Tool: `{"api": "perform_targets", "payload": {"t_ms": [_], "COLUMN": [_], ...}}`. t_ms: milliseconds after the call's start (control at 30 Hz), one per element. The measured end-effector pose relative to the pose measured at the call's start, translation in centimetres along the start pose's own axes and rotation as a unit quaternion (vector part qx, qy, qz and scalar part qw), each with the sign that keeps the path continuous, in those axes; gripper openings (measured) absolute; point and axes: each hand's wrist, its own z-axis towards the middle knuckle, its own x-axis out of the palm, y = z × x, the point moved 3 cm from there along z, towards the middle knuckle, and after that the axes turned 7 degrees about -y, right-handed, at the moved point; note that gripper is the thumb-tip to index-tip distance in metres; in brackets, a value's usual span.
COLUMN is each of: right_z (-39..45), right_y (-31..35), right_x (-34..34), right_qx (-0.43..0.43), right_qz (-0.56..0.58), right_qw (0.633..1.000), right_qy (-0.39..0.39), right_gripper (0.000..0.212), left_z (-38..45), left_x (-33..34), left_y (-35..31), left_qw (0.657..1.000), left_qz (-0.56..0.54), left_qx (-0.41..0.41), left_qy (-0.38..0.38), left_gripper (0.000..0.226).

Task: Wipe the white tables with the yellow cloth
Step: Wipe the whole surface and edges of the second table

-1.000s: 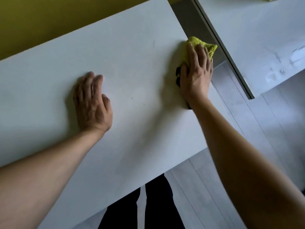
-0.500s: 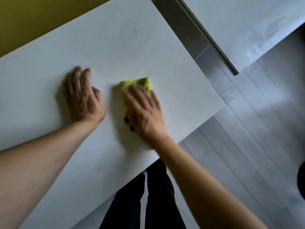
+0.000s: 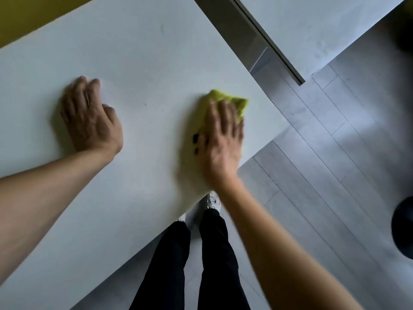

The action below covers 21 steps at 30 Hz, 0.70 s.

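A white table [image 3: 143,54] fills most of the view. My right hand [image 3: 221,139] lies flat on the yellow cloth [image 3: 237,102] and presses it onto the table near its right corner; the cloth sticks out past my fingertips and the hand is blurred by motion. My left hand [image 3: 89,117] rests palm down on the table to the left, fingers relaxed and holding nothing. A second white table [image 3: 312,21] stands at the upper right, across a narrow gap.
Grey plank floor [image 3: 335,153] lies to the right and below the table edge. My legs in black trousers [image 3: 201,265] stand at the near edge. A dark round object [image 3: 403,229] sits at the right border. A yellow wall [image 3: 26,14] is at the upper left.
My right hand swept the cloth from the table's far right edge to the middle beside my left hand, then back right toward the corner. My left hand stayed planted.
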Motion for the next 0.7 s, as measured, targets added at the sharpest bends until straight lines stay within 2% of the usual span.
{"api": "perform_targets", "payload": {"t_ms": [100,167,233,433,700], "right_z": [-4.7,-5.7,-5.2,-2.4,2.9], "right_y": [4.2,4.0,2.0,-7.6,-8.7], "right_x": [0.3,0.1,-0.6,-4.0,-2.9], "right_qx": [-0.101,-0.152,-0.168,0.008,0.022], "right_qz": [0.02,0.025,0.019,-0.015,-0.044], "right_qw": [0.993,0.984,0.982,1.0,0.999], "right_qy": [0.06,0.085,0.08,0.009,0.011], "right_gripper": [0.069,0.066,0.063,0.064,0.065], "left_z": [-0.1,-0.2,-0.2,-0.3,-0.6], "left_x": [0.1,0.0,0.0,-0.2,0.1], "left_y": [0.2,0.2,0.1,0.0,-1.5], "left_qw": [1.0,1.0,1.0,1.0,0.999], "left_qz": [0.004,0.006,0.009,0.013,0.044], "left_qx": [-0.001,0.006,0.009,0.015,-0.012], "left_qy": [-0.005,-0.005,-0.004,0.008,0.028], "left_gripper": [0.053,0.053,0.053,0.053,0.057]}}
